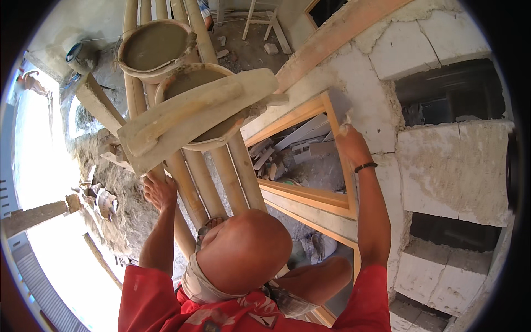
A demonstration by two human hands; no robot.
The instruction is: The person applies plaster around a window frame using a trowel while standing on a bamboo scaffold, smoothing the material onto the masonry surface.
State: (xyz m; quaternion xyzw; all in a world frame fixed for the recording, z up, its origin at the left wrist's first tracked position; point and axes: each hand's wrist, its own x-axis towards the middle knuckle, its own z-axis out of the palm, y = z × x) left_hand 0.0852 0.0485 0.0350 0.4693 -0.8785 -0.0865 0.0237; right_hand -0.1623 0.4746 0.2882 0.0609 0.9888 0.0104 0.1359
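Observation:
My left hand (160, 191) is closed around the outer bamboo pole (183, 228) of the scaffold, just below a long plastering float. That wooden float (202, 113), smeared with mortar and with a raised handle, lies across the nearer mortar tub (220, 134). On the right, my raised right hand (353, 145) is at the white block wall (369, 117), beside the upper corner of a wooden window frame (333, 113). Its fingers are bent together around a small pale bit that I cannot make out.
A second tub (157, 47) of grey mortar stands farther along the poles. A wooden board (99, 102) sticks out at the left. Rubble and a wooden ladder (260, 19) are on the ground beyond. Dark openings (451, 94) break the wall. Another person (206, 15) is partly visible at the top.

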